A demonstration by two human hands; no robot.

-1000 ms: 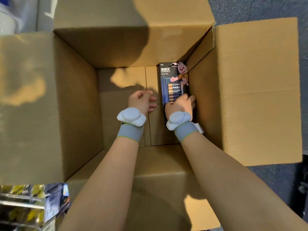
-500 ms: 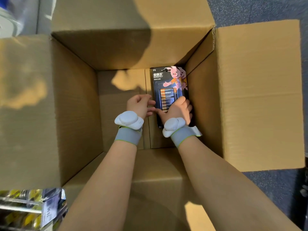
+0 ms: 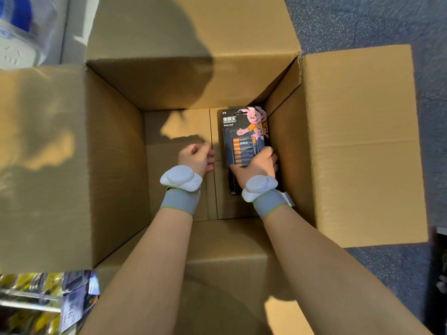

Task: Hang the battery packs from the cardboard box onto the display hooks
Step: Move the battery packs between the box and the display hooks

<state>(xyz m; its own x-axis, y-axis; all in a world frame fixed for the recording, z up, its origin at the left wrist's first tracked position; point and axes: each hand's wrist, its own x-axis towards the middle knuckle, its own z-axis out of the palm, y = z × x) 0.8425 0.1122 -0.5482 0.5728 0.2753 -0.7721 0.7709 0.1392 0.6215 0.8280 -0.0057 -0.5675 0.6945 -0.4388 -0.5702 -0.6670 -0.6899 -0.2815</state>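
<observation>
Your right hand (image 3: 258, 163) was the one on the job. Its thumb and fingers were curled round the near end of the battery pack (image 3: 242, 131), thumb on the left edge and fingers on the right edge. The pack lay low down in the cardboard box (image 3: 116, 153), in the far right corner. It ran from near to far, so it stretched away from your hand with the bunny end farthest from you. A second bunny peeked out at its right side, so one more pack may have been under it, but that was not sure. Your left hand (image 3: 197, 158) was just to the left of the pack, with its fingers curled in and nothing in it. The right wall (image 3: 290, 151) of the box was just beside the pack and your fingers. The far wall (image 3: 193, 88) was close past the bunny end, so there was almost no room on those sides. The open room was to the left, over the bare box bottom (image 3: 174, 189), and straight up through the open top. Lifting up and a little left looked like the safe way out, clear of the right flap (image 3: 362, 141). No hooks showed, only a blurry shelf (image 3: 36, 308) with a price tag (image 3: 71, 308) at the near left.
</observation>
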